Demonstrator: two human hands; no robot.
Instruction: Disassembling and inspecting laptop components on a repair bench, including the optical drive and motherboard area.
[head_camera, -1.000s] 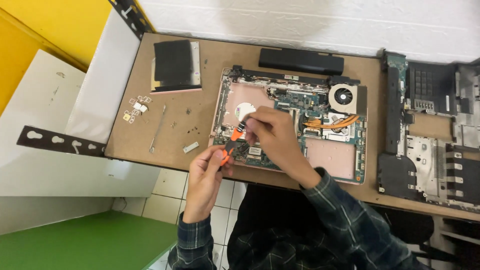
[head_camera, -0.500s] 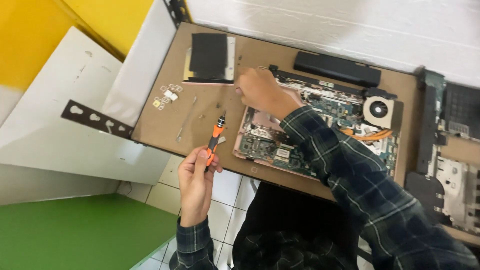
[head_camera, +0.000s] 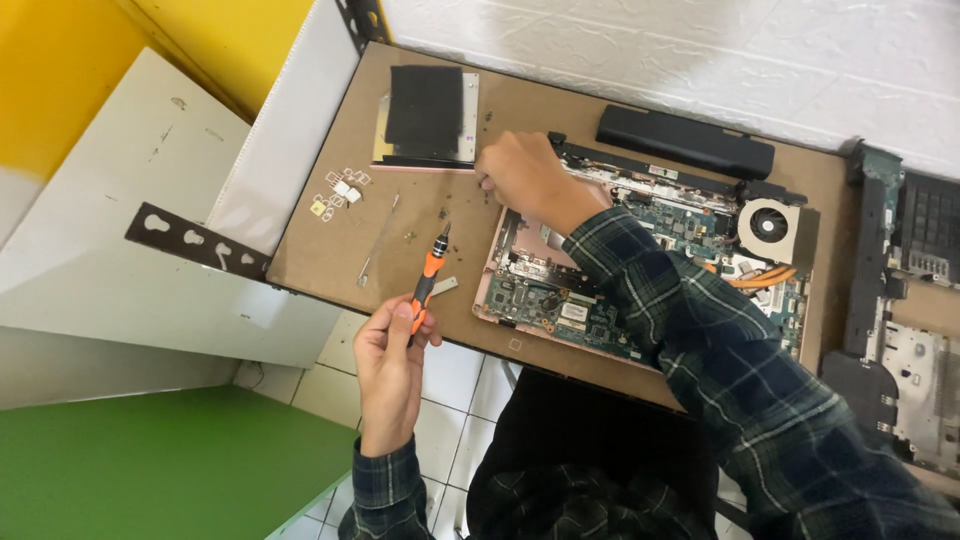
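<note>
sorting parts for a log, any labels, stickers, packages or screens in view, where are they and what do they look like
White sticker: on the open laptop's circuit board, near its front edge; small pale rectangle, print too small to tell.
Label strip: along the right edge of the flat black drive at the table's far left; narrow and pale.
No packages, signs or screens show.

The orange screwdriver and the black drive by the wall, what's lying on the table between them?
In the head view, between the orange screwdriver and the black drive lie a thin metal strip and a few tiny screws on bare board.
</note>
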